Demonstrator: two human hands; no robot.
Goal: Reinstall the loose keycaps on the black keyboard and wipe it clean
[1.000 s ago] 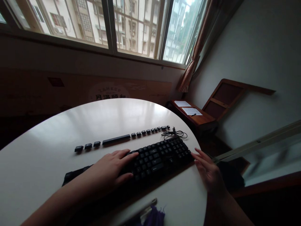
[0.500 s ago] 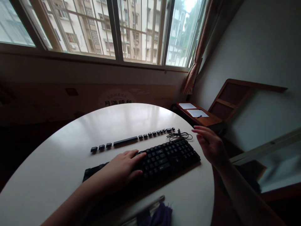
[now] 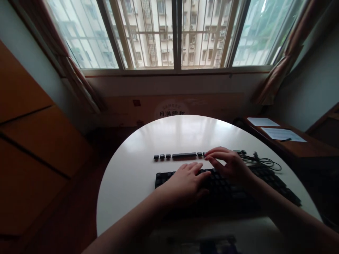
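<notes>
Right hand (image 3: 234, 165) swings across from cable side to row of loose keys. Left to right: three keys (image 3: 162, 156), then spacebar (image 3: 184, 155), long axis along row. Left hand (image 3: 185, 183) over keyboard (image 3: 227, 188), fingers spread. Key (image 3: 204, 154) right of spacebar sits at right fingertips, right hand nearer; fingertips bunched, pinch can't be told. Cable (image 3: 267, 162) coiled far right.

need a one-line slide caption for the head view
Left hand on a black keyboard, right hand by a row of loose keycaps, on a white table.
</notes>
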